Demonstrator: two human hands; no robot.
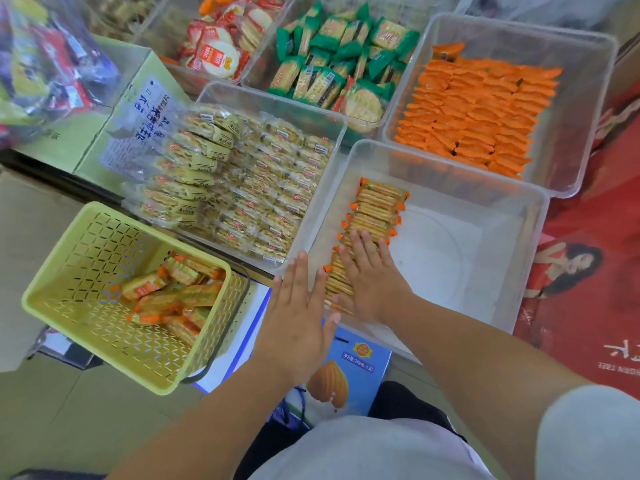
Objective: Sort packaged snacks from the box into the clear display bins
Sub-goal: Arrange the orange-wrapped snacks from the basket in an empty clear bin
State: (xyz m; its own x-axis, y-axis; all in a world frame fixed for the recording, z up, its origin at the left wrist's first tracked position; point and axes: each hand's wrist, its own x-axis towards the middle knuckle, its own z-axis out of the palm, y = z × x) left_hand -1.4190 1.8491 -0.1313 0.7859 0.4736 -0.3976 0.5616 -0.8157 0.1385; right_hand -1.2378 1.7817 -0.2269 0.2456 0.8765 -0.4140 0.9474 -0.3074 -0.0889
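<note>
A row of orange-ended cracker packs [375,209] stands along the left side of a clear bin [485,216] in front of me. My right hand [372,277] lies flat on the near part of that row, fingers straight. My left hand [298,306] is open with straight fingers against the bin's near left wall, beside the row. A yellow-green perforated basket [86,271] at the lower left holds several more of the same cracker packs [173,296], lying loose.
Other clear bins stand behind: pale cracker packs [242,188], green packs [332,60], orange packs [478,112], red-and-white round packs [218,46]. A green carton [138,109] is at the left, a blue almond-drink box [346,372] under my arms, a red poster [588,265] on the right.
</note>
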